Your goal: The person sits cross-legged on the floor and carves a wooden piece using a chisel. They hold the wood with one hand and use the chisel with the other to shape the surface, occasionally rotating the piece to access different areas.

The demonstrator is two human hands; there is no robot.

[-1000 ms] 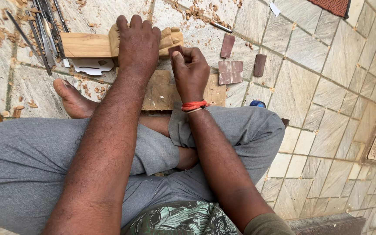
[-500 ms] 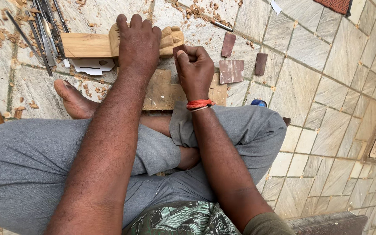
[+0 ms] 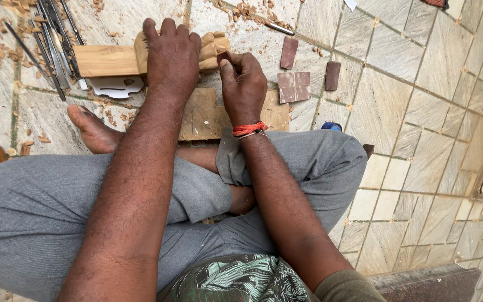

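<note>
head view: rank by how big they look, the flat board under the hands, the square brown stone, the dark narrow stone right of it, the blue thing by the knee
1. flat board, partly hidden by the arms
2. square brown stone
3. dark narrow stone
4. blue thing, but the knee covers part of it, so its full size is unsure
</note>
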